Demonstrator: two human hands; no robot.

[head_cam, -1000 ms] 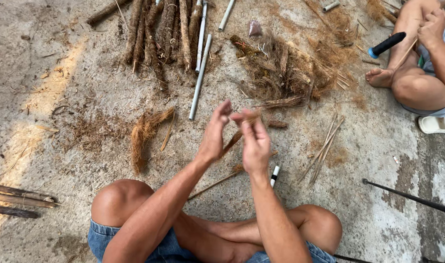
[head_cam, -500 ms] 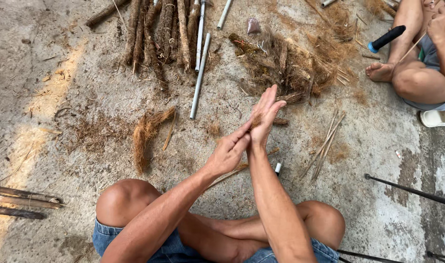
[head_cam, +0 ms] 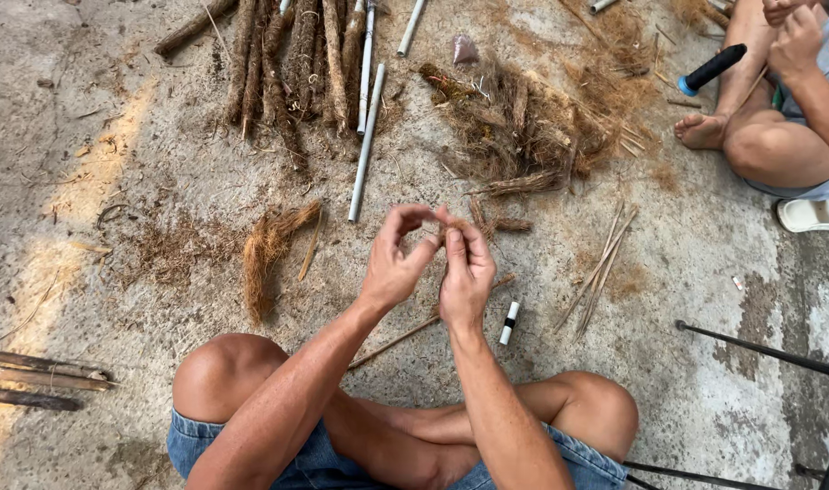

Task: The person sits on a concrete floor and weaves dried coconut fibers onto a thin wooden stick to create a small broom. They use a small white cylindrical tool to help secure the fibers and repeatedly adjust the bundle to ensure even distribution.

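Fibre wisp [head_cam: 447, 223], a small brown tuft of dry strands, sat pinched between the fingertips of both hands, raised above the concrete floor [head_cam: 115, 181] in front of the crossed legs. The left hand [head_cam: 393, 263] had its fingers curled into a loose arch, thumb and forefinger closing narrowly on the tuft from the left. The right hand [head_cam: 466, 277] met it fingertip to fingertip, its thumb and forefinger pressed tight on the same strands, the other fingers folded close behind.

Seen from the head camera, the floor was rough, stained grey concrete dusted with shredded husk. A curved bundle of tan fibre [head_cam: 267, 254] lay to the left of the hands, well apart from them. Beyond it stood a row of rough, bark-like brown stalks [head_cam: 287, 63], with a pale thin pipe [head_cam: 365, 145] lying along their right side. A loose heap of dry husk [head_cam: 514, 127] spread out past the fingertips. Thin split sticks [head_cam: 600, 268] lay to the right, and a small white-and-black tube [head_cam: 510, 323] rested just beside the right wrist. A long thin stick [head_cam: 396, 340] ran under the forearms. At the upper right another person sat, holding a black-handled tool [head_cam: 714, 68].
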